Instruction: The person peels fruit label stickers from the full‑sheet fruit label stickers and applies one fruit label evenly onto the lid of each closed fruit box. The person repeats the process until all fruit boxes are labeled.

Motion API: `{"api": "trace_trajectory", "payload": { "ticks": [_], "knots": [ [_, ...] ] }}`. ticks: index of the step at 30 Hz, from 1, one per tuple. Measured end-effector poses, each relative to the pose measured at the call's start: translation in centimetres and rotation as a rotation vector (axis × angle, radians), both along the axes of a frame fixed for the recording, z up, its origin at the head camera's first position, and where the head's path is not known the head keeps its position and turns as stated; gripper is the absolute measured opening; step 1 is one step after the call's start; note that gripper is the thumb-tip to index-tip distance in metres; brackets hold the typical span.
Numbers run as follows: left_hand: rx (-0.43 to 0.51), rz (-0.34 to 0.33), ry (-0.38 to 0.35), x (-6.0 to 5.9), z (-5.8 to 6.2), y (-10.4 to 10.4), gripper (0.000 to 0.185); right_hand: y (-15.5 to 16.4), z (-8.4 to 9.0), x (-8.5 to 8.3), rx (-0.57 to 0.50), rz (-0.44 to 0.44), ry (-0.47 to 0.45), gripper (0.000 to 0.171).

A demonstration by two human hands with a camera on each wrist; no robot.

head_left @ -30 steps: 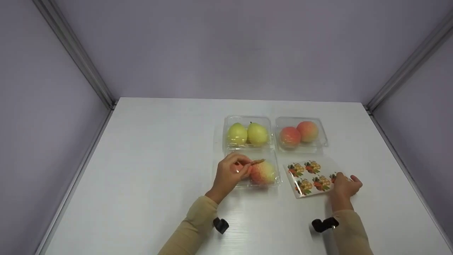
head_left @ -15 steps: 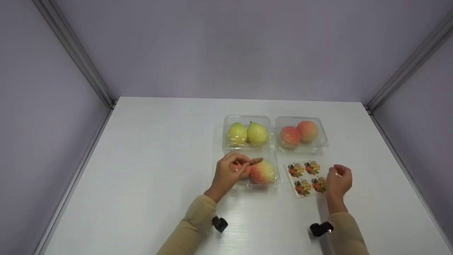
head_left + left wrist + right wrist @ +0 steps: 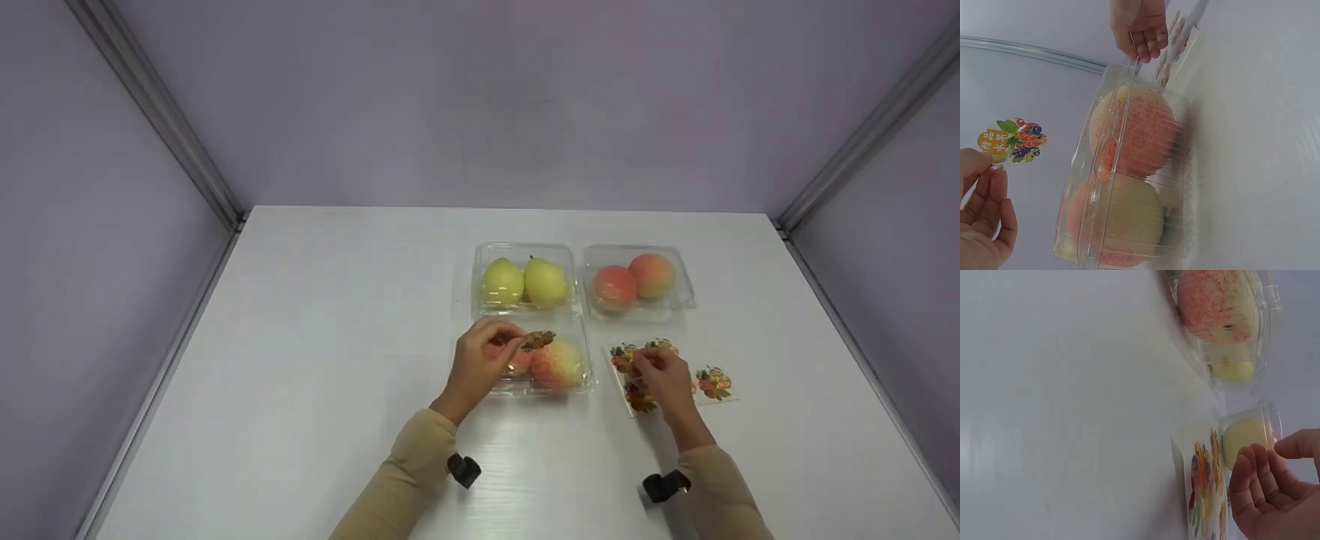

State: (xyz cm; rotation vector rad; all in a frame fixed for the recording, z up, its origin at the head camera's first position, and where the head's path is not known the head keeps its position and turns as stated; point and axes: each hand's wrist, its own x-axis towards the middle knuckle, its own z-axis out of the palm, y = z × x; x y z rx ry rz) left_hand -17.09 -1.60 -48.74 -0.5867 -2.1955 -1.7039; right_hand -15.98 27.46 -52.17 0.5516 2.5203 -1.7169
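Observation:
My left hand (image 3: 517, 345) pinches a round fruit sticker (image 3: 538, 340) between thumb and fingers, just over the near clear clamshell box (image 3: 577, 382) that holds two peaches. The left wrist view shows the sticker (image 3: 1013, 140) at my fingertips (image 3: 977, 163), a little apart from the box (image 3: 1129, 180). My right hand (image 3: 645, 364) hovers over the sticker sheet (image 3: 716, 382), fingers loosely curled above its left half. In the right wrist view my right hand (image 3: 1275, 453) has thumb and fingers apart with nothing between them, beside the sheet (image 3: 1202, 495).
Two more shut clear boxes stand behind on the white table (image 3: 337, 315): one with two yellow pears (image 3: 523, 283), one with two peaches (image 3: 636, 279). Grey walls close in the table at the back and both sides.
My right hand has moved left, from the sheet's right edge to over its left half. My left hand keeps its pinch on the sticker, which has turned a little over the box.

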Motion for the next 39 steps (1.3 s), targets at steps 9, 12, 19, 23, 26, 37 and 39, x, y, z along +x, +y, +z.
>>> {"api": "trace_trajectory", "payload": {
  "ticks": [9,12,19,23,26,37,39],
  "knots": [
    [-0.04,-0.003,0.013,-0.5,-0.3,-0.4,0.01,-2.0,0.5,-0.3,-0.068,0.12,-0.118,0.034],
    [-0.047,-0.009,-0.015,-0.6,-0.2,-0.5,0.012,-2.6,0.5,-0.3,-0.031,0.152,-0.083,0.036],
    [-0.026,-0.047,-0.108,-0.8,-0.1,-0.9,0.014,-3.8,0.4,-0.4,-0.061,0.194,-0.034,0.04],
    [-0.024,-0.066,-0.161,-1.1,-0.1,-1.1,0.014,-4.2,0.5,-0.5,-0.078,0.181,-0.045,0.038],
    [-0.025,-0.088,-0.22,-1.4,0.0,-1.2,0.014,-4.4,0.7,-0.6,-0.1,0.189,-0.048,0.039],
    [-0.085,-0.178,-0.341,-2.6,0.2,-1.2,0.016,-4.7,0.6,-1.0,-0.1,0.195,-0.064,0.039],
    [-0.088,-0.183,-0.357,-2.8,0.4,-1.1,0.016,-4.8,0.6,-1.0,-0.104,0.191,-0.064,0.038]
  ]
}}
